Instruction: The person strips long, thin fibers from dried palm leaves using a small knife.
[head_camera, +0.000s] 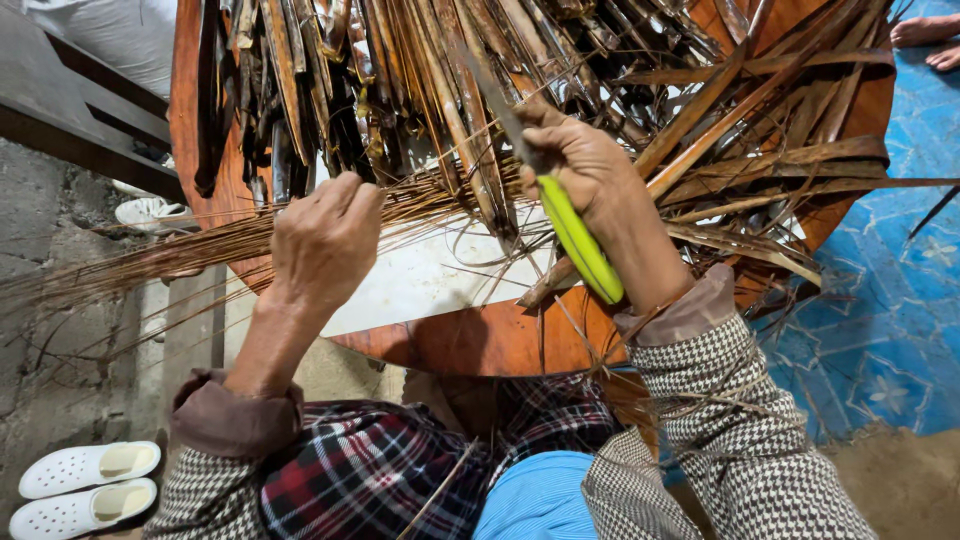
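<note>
From the head view we look down on a round wooden table (480, 345) heaped with dry brown leaves (420, 90).

Our right hand (580, 165) is closed in a fist around a knife (575, 235) over the middle of the table. The knife's long axis runs on a slant: its green handle sticks out below the fist and points down toward the near edge and our right forearm, while the dull blade (500, 105) rises from the top of the fist and points up and to the left, toward the far edge, lying across the leaves.

Our left hand (325, 240) is curled shut near the table's left edge, gripping a bundle of thin brown ribs (150, 260). The bundle lies almost level. One end fans out past the left edge over the floor, and the other end runs right across the table toward the knife hand. We cannot tell whether the blade touches the ribs.

A white sheet (420, 280) lies on the table between the two hands. Long leaf strips (780, 185) splay out over the right edge. Off the table, white clogs (85, 485) stand on the grey floor at lower left, and a blue patterned mat (880, 300) lies at right.
</note>
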